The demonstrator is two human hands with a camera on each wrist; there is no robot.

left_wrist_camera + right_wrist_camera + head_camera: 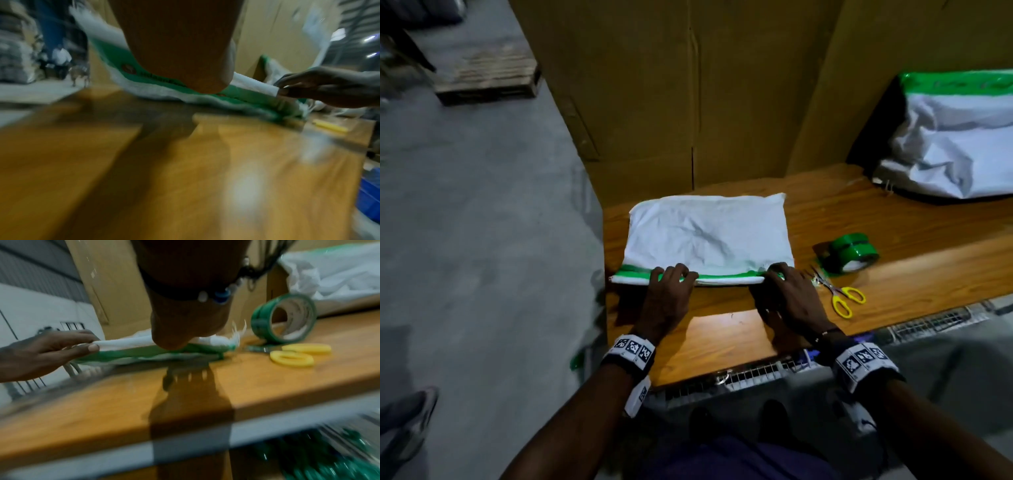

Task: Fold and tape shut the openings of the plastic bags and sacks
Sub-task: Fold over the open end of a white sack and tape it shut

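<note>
We see a white woven sack [709,236] lying flat on the wooden table [893,240], its long axis running left to right and its green-taped mouth edge [726,276] turned toward us. Our left hand [667,291] pinches the folded hem near its left part, thumb under and fingers over; our right hand [789,294] grips the hem at its right corner, where frayed threads stick out, though motion blur in the wrist views softens the detail. The fabric is creased and matte. A glossy green tape roll [854,255] and yellow-handled scissors [840,296] lie just to the right. Bare tabletop shows between the hem and the table's near edge.
</note>
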